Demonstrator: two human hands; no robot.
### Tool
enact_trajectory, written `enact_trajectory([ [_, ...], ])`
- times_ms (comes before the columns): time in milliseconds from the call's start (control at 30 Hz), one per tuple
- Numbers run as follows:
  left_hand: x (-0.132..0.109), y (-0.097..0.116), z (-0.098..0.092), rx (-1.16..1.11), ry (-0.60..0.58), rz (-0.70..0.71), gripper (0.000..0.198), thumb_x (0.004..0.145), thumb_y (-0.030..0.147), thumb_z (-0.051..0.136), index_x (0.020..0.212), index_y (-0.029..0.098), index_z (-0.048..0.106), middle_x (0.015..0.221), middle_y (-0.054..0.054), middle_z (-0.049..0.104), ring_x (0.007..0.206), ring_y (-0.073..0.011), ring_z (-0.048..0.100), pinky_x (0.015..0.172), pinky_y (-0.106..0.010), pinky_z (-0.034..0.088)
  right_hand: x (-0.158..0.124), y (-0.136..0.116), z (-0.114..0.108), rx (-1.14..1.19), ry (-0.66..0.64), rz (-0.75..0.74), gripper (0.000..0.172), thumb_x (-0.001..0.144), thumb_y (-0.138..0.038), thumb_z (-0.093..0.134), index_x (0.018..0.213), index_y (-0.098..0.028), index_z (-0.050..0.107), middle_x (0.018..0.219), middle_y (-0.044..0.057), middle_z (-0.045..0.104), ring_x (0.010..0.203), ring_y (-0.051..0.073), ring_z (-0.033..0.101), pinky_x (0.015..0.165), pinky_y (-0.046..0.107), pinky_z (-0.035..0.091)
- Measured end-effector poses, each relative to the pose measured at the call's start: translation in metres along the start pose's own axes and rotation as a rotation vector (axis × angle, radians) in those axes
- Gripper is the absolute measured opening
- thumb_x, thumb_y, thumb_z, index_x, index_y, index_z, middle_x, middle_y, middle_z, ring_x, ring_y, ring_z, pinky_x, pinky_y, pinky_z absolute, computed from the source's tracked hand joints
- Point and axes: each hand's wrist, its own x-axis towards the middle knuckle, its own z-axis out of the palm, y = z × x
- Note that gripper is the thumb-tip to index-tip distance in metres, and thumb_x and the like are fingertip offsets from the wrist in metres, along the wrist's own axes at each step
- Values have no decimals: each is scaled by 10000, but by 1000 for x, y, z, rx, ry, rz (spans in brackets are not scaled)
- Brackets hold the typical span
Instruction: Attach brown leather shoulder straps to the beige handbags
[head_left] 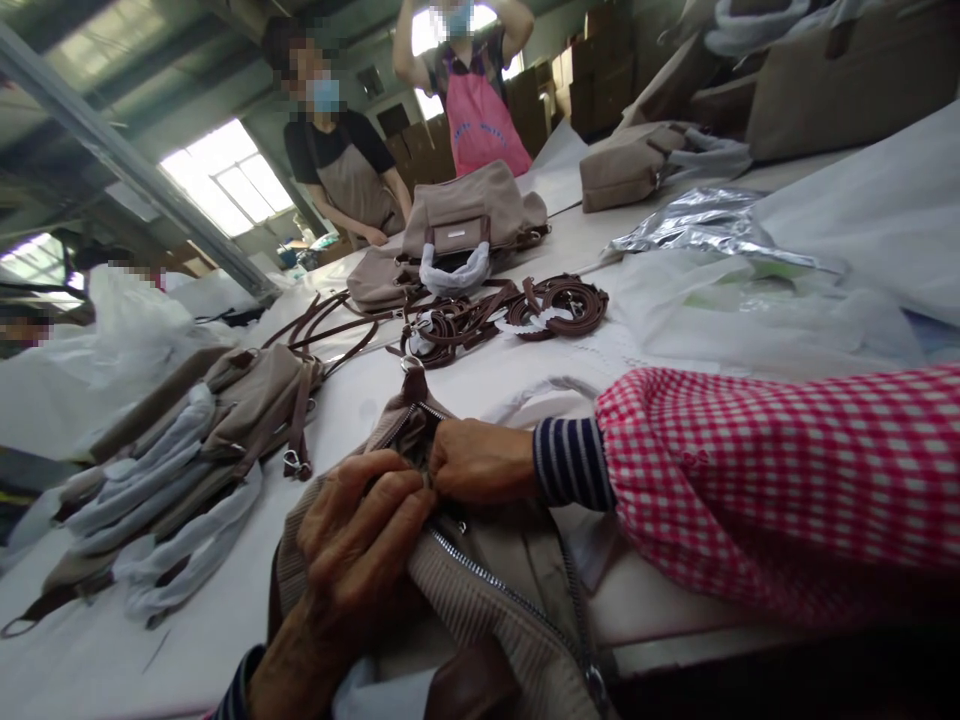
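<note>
At the near tabletop edge (649, 625), your left hand (364, 530) grips the unzipped bag (469, 590); your right hand (476, 462) curls inside, its hold impossible to tell.

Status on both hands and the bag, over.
Left hand holding unzipped bag by its edge. Right hand at the opening, fingertips hidden. Coiled straps beyond, off the bag.

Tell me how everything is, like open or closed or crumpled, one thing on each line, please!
Near bag: open
Its zipper: undone
Left hand: curled on the bag's edge
Right hand: curled at the opening, grasp hidden
Brown straps: mostly coiled
Silver sheet: crumpled
Middle bag: handle wrapped
Bags at left: heaped
</note>
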Motion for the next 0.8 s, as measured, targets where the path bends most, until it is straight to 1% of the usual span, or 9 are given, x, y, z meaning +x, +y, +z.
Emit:
enact_trajectory([
  [133, 1, -2, 0, -12, -12, -20, 178, 837, -30, 619, 933, 111, 671, 882, -128, 715, 970, -305, 616, 776, -427, 531, 0, -5, 1, -112, 81, 45, 145, 809, -168, 610, 670, -146, 574, 608, -1, 558, 632, 127, 535, 526, 223, 347],
  [267, 1, -1, 0, -20, -30, -56, 153, 853, 0, 634, 928, 130, 663, 872, -106, 705, 959, -285, 607, 783, -413, 530, -7, -4, -6, 155, -77, 162, 141, 858, -130, 549, 720, -142, 576, 579, -22, 589, 485, 86, 504, 442, 187, 342],
  [333, 2, 0, 0, -32, -23, -56, 145, 852, 1, 631, 918, 127, 658, 863, -107, 702, 954, -284, 606, 782, -412, 532, -14, 0, -9, 268, -90, 187, 135, 880, -113, 514, 769, -140, 585, 593, -21, 619, 447, 80, 508, 425, 178, 351],
  [400, 2, 0, 0, -36, -15, -52, 151, 842, -9, 631, 915, 120, 656, 868, -114, 703, 957, -288, 606, 783, -415, 535, -21, 5, -8, 293, -16, 135, 110, 866, -104, 521, 799, -139, 600, 607, -19, 632, 453, 85, 519, 439, 185, 375],
  [467, 2, -1, 1, -32, -8, -45, 160, 832, -20, 633, 917, 114, 657, 872, -118, 704, 958, -288, 605, 784, -414, 535, -24, 10, -6, 218, 48, 41, 113, 831, -81, 533, 801, -134, 628, 615, -21, 622, 495, 94, 528, 489, 201, 403],
  [567, 2, -1, 2, -39, -16, -38, 153, 836, -23, 627, 908, 109, 654, 851, -113, 698, 943, -278, 603, 778, -404, 531, -25, 12, -2, -58, 43, -178, 149, 791, -35, 544, 734, -129, 644, 653, -12, 600, 617, 103, 524, 599, 221, 395],
  [633, 3, -1, 2, -47, -29, -47, 146, 843, -24, 621, 901, 107, 653, 848, -112, 696, 939, -272, 601, 778, -398, 529, -25, 10, -1, -204, 49, -258, 158, 785, -26, 550, 704, -126, 641, 670, -5, 585, 661, 109, 503, 628, 235, 369],
  [733, 4, -1, 1, -53, -40, -58, 139, 851, -22, 617, 891, 106, 654, 858, -115, 699, 951, -273, 599, 789, -400, 529, -28, 10, -2, -159, 137, -154, 133, 783, -40, 566, 809, -108, 677, 680, -7, 591, 635, 109, 500, 598, 237, 355],
  [800, 5, 0, 1, -58, -46, -57, 137, 853, -19, 616, 889, 108, 653, 858, -115, 699, 954, -274, 597, 792, -401, 528, -32, 14, -2, -54, 202, -131, 245, 778, -24, 568, 967, -98, 706, 700, -18, 612, 627, 105, 516, 601, 225, 372],
])
